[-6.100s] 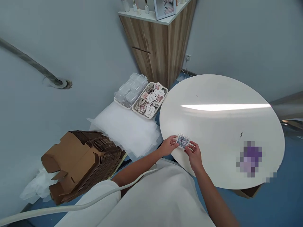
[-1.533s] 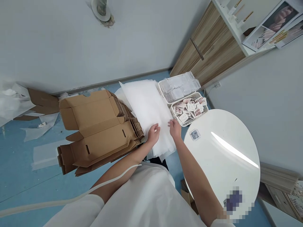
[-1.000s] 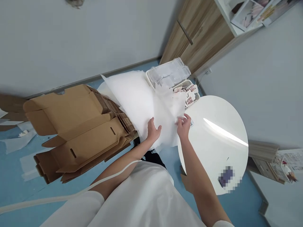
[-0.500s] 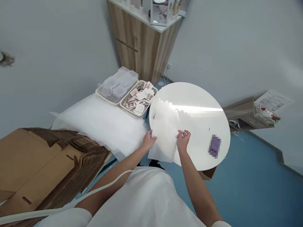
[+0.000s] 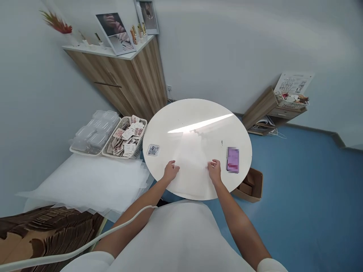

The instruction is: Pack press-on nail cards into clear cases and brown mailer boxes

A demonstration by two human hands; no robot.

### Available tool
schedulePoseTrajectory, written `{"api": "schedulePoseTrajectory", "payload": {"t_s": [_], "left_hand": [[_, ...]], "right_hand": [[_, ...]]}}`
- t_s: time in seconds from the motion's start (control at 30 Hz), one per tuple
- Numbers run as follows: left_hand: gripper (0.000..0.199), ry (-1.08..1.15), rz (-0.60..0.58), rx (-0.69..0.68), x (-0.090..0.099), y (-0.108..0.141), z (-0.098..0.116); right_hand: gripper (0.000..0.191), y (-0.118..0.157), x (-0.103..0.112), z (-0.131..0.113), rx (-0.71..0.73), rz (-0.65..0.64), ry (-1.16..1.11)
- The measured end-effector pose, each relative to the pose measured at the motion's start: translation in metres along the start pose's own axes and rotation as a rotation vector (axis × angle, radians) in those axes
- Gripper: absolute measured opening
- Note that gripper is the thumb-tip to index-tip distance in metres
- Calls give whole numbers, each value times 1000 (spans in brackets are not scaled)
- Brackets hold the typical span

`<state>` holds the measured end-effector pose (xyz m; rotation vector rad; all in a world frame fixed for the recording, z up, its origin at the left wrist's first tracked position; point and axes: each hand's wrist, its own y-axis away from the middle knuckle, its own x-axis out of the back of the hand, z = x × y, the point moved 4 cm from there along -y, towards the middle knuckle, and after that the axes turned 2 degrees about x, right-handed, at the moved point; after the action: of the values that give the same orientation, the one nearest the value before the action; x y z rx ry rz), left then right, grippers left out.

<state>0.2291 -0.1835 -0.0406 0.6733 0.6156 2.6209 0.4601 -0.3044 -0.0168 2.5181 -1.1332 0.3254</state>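
A thin translucent sheet (image 5: 191, 162) lies over the front middle of the round white table (image 5: 170, 113), its outline faint against the white top. Fingers curled, my left hand (image 5: 171, 171) pinches the sheet's left side. My right hand (image 5: 214, 170) grips the opposite side with thumb and fingers together. Left of the sheet rests a small clear case (image 5: 153, 150) with dark pieces inside. A blurred purple object (image 5: 233, 160) lies to the right of my right hand.
Stacked white sheets (image 5: 93, 181) lie at the left, beside a basket of printed cards (image 5: 127, 138) and a tray of clear boxes (image 5: 98, 130). Flattened cardboard (image 5: 51, 234) is lower left. An open carton (image 5: 256, 185) stands below the table's right side. A wooden cabinet (image 5: 136, 79) stands behind.
The view has turned left, and the table now sits more squarely before me. Both hands and the sheet have come over the tabletop, with the hands farther apart. The small case is now uncovered.
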Motion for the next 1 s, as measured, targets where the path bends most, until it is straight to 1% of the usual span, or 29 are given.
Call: {"api": "schedulePoseTrajectory", "payload": {"t_s": [0.03,0.1,0.13,0.17,0.23,0.3,0.33,0.37,0.43,0.47,0.5,0.57,0.6,0.67,0.77,1.0], "left_hand": [[50,-12,6,6,-4,-1,0],[51,-33,13,29,-11,-4,-1],[51,-47,15,42,-14,-5,-1],[51,-65,16,53,-16,-6,-1],[50,-127,13,62,-20,-7,2],[51,-229,23,44,-21,-7,8],[51,-295,42,15,-21,-6,12],[52,-373,71,-32,-20,-4,16],[54,-556,141,-182,-20,3,25],[55,-653,155,-278,-22,8,29],[55,-751,145,-375,-25,14,32],[56,-930,59,-520,-33,24,32],[57,-1005,6,-553,-37,28,30],[59,-1110,-66,-547,-41,33,24],[61,-1150,-110,-483,-42,34,17],[61,-987,-129,-466,-37,34,17]], "right_hand": [[42,-2,4,0,42,9,60],[48,0,8,-2,183,19,221],[49,3,6,-3,265,-6,314],[50,7,3,-3,342,-63,407],[53,18,-9,1,447,-242,576],[56,27,-20,9,476,-399,720],[57,30,-24,13,469,-448,781],[58,31,-27,16,456,-479,831],[60,29,-29,20,437,-513,897],[60,26,-30,21,436,-520,914],[60,23,-30,21,437,-524,925],[61,17,-29,21,439,-521,933],[61,14,-29,20,437,-518,934],[61,10,-27,20,431,-513,929],[61,7,-25,21,429,-509,900],[61,6,-20,25,465,-508,810]]}}
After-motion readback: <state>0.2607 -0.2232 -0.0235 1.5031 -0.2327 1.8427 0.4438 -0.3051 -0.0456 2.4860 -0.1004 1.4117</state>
